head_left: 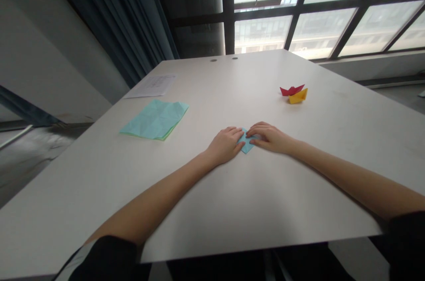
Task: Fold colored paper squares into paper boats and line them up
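A small folded light-blue paper [246, 145] lies on the white table between my two hands, one corner pointing toward me. My left hand [226, 144] rests on its left side, with fingers together and the thumb near the paper's lower edge. From the right, my right hand [268, 137] has curved fingers and the thumb on the paper's right part. Both hands partly cover the paper, so its full outline is hidden.
Creased light-blue and green sheets [155, 119] lie at the left, with a printed white sheet [153, 85] behind them. A red folded boat [292, 91] touches a yellow one [298, 96] at the right. The table's [199, 245] near edge is in front of me.
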Action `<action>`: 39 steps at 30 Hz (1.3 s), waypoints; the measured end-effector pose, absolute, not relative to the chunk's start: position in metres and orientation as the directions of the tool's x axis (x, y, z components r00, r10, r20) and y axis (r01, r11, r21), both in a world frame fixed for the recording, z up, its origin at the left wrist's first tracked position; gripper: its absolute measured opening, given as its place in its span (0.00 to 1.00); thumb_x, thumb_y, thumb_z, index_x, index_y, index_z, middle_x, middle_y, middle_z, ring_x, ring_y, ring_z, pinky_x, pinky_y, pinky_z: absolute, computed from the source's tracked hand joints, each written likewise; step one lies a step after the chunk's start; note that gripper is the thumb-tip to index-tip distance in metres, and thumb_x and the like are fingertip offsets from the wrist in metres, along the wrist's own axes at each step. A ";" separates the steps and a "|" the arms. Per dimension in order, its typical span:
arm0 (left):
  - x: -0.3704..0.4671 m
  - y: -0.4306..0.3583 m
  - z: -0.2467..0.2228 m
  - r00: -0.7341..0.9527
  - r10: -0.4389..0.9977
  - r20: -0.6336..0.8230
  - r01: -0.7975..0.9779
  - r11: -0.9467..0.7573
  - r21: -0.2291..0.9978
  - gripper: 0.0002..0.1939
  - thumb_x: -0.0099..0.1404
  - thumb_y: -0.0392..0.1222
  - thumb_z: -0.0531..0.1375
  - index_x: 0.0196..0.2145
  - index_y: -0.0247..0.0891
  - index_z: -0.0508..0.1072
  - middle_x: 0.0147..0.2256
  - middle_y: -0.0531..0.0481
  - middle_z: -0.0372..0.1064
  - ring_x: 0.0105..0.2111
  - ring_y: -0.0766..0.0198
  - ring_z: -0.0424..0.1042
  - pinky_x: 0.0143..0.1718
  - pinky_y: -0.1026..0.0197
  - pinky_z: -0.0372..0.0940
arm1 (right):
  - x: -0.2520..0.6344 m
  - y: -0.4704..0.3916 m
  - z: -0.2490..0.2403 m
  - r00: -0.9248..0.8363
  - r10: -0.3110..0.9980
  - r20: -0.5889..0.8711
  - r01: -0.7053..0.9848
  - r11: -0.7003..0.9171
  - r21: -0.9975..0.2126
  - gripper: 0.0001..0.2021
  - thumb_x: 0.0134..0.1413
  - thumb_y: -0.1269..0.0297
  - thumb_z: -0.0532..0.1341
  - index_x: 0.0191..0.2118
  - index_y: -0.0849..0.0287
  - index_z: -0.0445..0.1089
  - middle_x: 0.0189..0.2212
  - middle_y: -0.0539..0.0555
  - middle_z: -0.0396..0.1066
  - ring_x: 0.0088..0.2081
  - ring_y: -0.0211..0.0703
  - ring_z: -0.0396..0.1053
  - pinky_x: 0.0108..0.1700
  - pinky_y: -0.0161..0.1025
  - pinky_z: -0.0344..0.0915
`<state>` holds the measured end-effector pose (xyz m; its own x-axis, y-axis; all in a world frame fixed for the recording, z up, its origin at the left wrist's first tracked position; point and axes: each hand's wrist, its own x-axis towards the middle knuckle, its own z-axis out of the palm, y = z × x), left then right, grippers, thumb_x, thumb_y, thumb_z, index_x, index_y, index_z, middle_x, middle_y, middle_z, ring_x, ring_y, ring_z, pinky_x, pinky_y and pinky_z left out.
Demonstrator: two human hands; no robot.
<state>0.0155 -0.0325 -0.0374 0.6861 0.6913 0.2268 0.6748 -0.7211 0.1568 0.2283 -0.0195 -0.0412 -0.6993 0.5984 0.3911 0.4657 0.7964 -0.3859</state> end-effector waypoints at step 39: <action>-0.006 -0.022 -0.037 0.732 0.573 0.369 0.512 -0.820 0.257 0.14 0.66 0.44 0.50 0.35 0.36 0.74 0.33 0.45 0.70 0.37 0.62 0.66 0.42 0.58 0.62 | 0.238 -0.019 -0.034 -0.769 0.524 0.366 0.489 0.851 -0.191 0.16 0.61 0.60 0.49 0.42 0.59 0.71 0.34 0.58 0.71 0.38 0.45 0.65 0.44 0.44 0.63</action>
